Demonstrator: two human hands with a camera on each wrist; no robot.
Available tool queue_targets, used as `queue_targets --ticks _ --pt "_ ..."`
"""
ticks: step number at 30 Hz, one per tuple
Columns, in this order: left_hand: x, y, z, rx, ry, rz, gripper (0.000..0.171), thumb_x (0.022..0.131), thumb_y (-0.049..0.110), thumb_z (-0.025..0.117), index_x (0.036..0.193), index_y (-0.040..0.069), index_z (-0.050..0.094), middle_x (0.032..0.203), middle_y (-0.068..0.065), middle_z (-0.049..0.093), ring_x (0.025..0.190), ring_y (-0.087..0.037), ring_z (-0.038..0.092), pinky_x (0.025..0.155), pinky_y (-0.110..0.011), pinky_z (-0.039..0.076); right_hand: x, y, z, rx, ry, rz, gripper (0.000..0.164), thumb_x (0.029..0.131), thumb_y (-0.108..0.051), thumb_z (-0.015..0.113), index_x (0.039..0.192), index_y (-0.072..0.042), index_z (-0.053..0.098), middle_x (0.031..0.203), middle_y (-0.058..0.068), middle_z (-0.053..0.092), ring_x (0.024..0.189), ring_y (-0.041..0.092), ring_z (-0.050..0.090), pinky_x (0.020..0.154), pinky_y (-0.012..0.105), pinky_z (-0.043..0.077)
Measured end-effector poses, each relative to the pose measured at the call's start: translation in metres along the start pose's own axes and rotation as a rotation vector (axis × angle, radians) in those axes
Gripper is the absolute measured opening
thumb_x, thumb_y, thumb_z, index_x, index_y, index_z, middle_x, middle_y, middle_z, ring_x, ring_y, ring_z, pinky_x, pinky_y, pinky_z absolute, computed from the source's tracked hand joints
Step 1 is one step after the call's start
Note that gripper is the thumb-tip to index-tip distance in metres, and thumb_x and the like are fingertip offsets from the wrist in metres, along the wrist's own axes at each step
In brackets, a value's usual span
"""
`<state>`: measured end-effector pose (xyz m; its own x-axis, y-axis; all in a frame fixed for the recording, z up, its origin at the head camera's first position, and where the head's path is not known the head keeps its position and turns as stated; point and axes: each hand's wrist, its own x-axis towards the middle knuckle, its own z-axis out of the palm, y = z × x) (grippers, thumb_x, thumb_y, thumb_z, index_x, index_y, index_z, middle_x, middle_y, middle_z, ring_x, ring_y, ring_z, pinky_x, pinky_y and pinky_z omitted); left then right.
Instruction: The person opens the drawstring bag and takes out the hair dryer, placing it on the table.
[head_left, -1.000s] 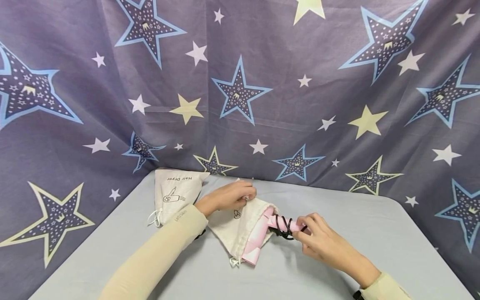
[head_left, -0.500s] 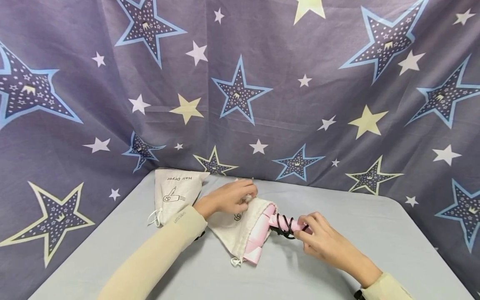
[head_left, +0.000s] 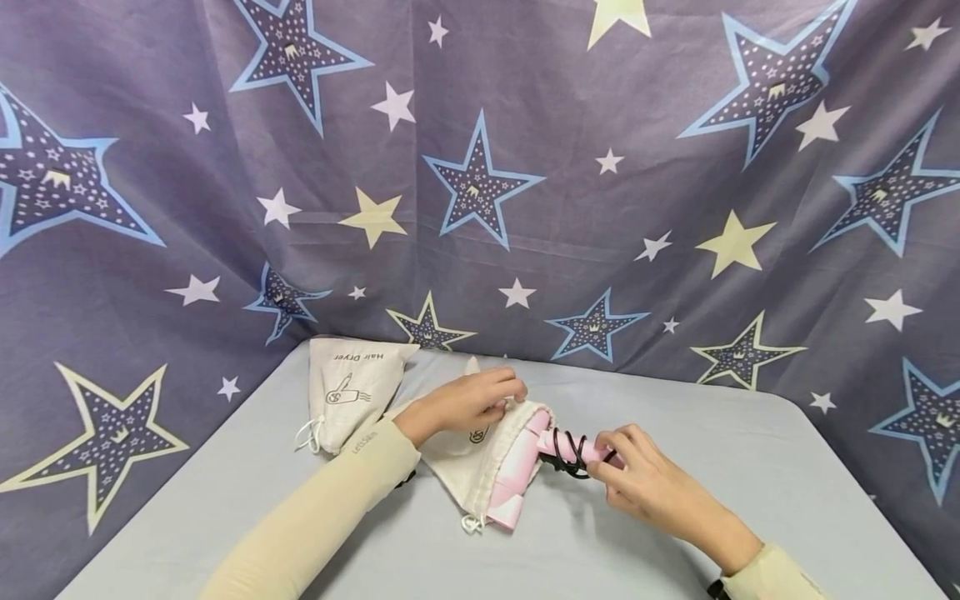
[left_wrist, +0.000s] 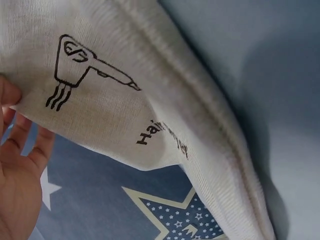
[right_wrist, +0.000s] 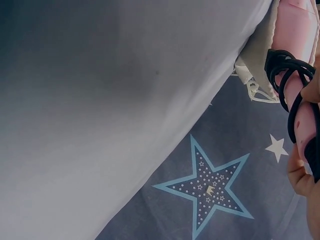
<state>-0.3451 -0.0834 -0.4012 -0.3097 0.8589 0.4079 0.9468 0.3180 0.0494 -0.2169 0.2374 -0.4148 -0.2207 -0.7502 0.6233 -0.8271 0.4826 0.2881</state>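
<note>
A pink hair dryer (head_left: 514,473) lies with its body partly inside the mouth of a cream drawstring bag (head_left: 459,457). Its handle sticks out to the right, wrapped in a black cord (head_left: 576,451). My right hand (head_left: 651,485) grips the end of that handle, also visible in the right wrist view beside the pink handle (right_wrist: 306,131). With thumb and fingers my left hand (head_left: 467,403) pinches the bag's cloth near its mouth. In the left wrist view the bag (left_wrist: 107,107) shows a printed dryer picture and partly folded lettering. The dryer's far end is hidden inside the cloth.
Another cream bag (head_left: 358,385), printed "Hair Dryer", lies at the back left of the pale table (head_left: 570,550), close to my left forearm. A purple curtain (head_left: 570,217) with stars hangs behind the table and along its sides.
My left hand has shifted slightly right along the bag, towards its mouth. The bag's edge and the dryer have moved a little right. My right hand keeps its grip, nearly still.
</note>
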Motion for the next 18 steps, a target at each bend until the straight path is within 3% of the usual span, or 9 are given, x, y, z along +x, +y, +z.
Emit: queue_targets --ticks 9,18 --pt "-0.002 -0.003 0.004 0.008 0.023 -0.018 0.036 0.085 -0.008 0.061 0.112 0.016 0.061 0.105 0.003 0.055 0.097 -0.012 0.052 0.089 -0.024 0.046 -0.001 0.001 0.0 0.0 0.017 0.002 0.034 0.087 -0.012 0.036 0.098 -0.02 0.067 0.107 0.007 0.058 0.094 0.024 0.05 0.075 0.034 0.047" --pt "-0.005 -0.012 0.005 -0.046 0.055 0.002 0.034 0.085 -0.01 0.06 0.109 0.014 0.061 0.107 0.0 0.056 0.1 -0.016 0.053 0.091 -0.029 0.046 -0.002 0.001 -0.004 -0.004 -0.009 0.025 0.034 0.086 -0.011 0.038 0.101 -0.02 0.067 0.108 0.007 0.058 0.096 0.025 0.05 0.076 0.034 0.049"
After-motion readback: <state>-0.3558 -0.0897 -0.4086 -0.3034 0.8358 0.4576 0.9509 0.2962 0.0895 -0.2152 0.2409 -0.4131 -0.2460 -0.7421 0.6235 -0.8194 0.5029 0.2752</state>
